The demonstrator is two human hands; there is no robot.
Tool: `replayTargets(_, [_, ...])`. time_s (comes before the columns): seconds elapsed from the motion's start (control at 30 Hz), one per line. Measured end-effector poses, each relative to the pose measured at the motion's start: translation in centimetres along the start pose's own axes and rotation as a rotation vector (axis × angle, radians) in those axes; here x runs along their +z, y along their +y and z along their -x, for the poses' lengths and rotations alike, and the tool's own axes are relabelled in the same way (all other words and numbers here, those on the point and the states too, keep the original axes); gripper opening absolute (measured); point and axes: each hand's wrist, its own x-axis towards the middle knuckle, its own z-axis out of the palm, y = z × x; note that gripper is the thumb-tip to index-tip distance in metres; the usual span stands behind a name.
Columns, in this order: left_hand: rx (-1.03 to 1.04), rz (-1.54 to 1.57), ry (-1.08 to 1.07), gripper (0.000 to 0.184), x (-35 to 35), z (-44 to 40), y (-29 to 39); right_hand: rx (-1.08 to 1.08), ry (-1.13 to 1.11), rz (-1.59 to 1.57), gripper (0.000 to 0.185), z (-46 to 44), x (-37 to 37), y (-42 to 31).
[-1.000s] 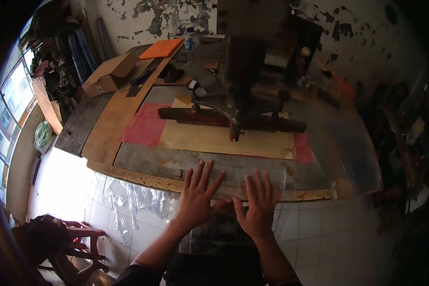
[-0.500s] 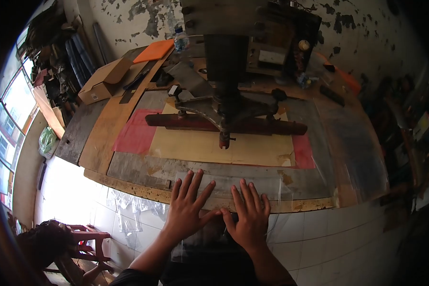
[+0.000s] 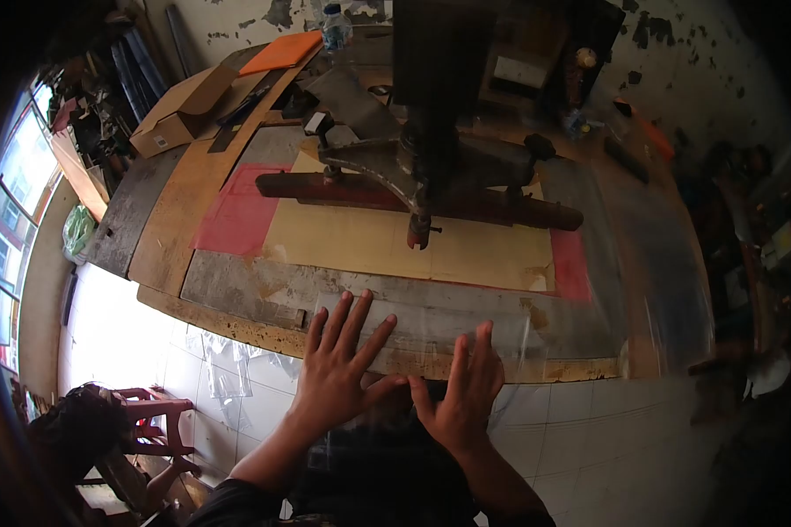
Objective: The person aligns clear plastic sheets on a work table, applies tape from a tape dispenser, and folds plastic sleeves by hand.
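Observation:
My left hand (image 3: pixel 338 364) lies palm down at the table's front edge, fingers spread, over a clear plastic sheet (image 3: pixel 413 327). Beside it my right hand (image 3: pixel 461 395) also rests on the plastic, its fingers apart from the thumb and partly lifted. The two thumbs nearly meet. Beyond them is a yellow sheet (image 3: pixel 360 237) with a red piece (image 3: pixel 242 206) at its left and another (image 3: pixel 570 263) at its right. A machine's dark red bar (image 3: pixel 360 195) hangs over the yellow sheet, below a metal bracket (image 3: pixel 420 180).
An open cardboard box (image 3: pixel 180 110), an orange folder (image 3: pixel 281 53) and a water bottle (image 3: pixel 335 28) are at the back left. Another person (image 3: pixel 79 430) is low at the left beside a red stool (image 3: pixel 154 417). Plastic scraps (image 3: pixel 228 356) hang below the table edge.
The camera view has shifted. My right hand's fingers have lifted and drawn closer together, while my left hand remains spread on the plastic.

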Motion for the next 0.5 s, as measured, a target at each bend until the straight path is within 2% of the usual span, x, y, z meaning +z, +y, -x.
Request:
replayTargets(0.1, [-0.003,0.007,-0.018,0.083,-0.1,0.2,-0.2,-0.001,0.099,-0.026,0.065,0.3,0.4,0.0])
replayTargets(0.17, [0.014,0.021,-0.010,0.083,-0.1,0.2,-0.3,-0.077,-0.269,0.190,0.065,-0.8,-1.8,-0.4])
replayTargets(0.23, [-0.001,0.048,-0.004,0.082,-0.1,0.1,-0.3,-0.042,-0.260,0.118,0.065,-0.9,-2.5,-1.1])
replayTargets(0.3, [0.001,0.051,0.006,0.082,-0.2,0.1,-0.2,-0.002,-0.059,0.302,0.067,-0.7,-2.9,-1.7])
replayTargets(0.33, [-0.002,0.060,0.003,0.082,-0.2,0.1,-0.2,-0.017,-0.205,0.265,0.069,-0.8,-2.5,-0.8])
replayTargets(0.37, [-0.001,0.058,0.006,0.082,-0.2,0.0,-0.3,-0.017,-0.213,0.273,0.069,-1.0,-2.5,-0.4])
replayTargets(0.43, [-0.006,0.074,0.002,0.082,-0.2,0.0,-0.2,0.015,-0.236,-0.013,0.070,-1.0,-3.0,0.2])
replayTargets(0.47, [-0.001,0.068,0.006,0.082,-0.2,0.1,-0.3,0.008,-0.142,-0.066,0.073,-0.9,-3.1,0.8])
replayTargets(0.5, [0.006,0.061,0.012,0.082,-0.1,0.1,-0.4,0.011,-0.153,-0.054,0.073,-1.0,-3.3,1.2])
